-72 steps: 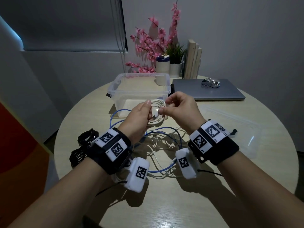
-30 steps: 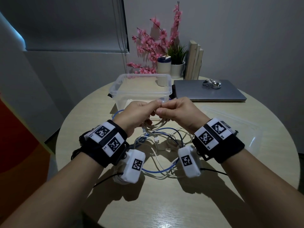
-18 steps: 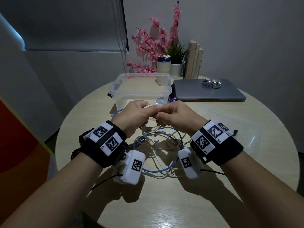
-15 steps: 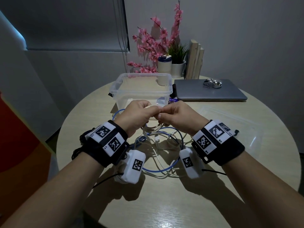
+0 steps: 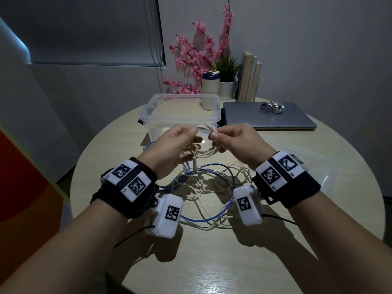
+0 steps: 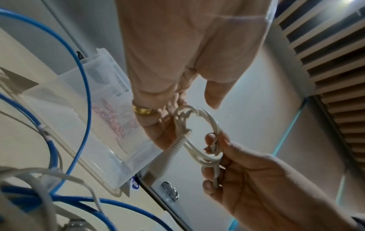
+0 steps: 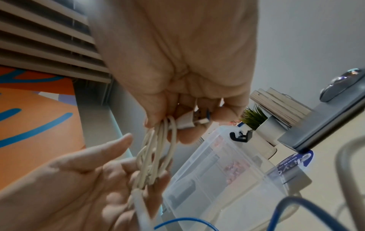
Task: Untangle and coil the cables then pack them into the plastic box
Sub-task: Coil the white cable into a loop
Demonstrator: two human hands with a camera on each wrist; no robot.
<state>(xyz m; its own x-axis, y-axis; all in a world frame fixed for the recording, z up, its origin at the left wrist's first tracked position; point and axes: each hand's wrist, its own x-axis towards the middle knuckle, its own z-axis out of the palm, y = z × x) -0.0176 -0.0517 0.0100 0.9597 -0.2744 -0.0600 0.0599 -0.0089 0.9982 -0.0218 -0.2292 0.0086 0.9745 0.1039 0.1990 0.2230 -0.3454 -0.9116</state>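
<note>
Head view downward from above; wrist views close, upward; all share coil.

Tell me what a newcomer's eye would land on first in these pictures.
First, the small white cable coil, held up between the left hand and right hand just in front of the clear plastic box. Next, the loose tangle of blue and white cables on the round table below the wrists. Behind the box, the pink blossom branches stand out against the grey wall.

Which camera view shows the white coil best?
The left wrist view: the white coil appears as a whole open ring between both hands. The head view shows it small; the right wrist view shows it edge-on and blurred.
</note>
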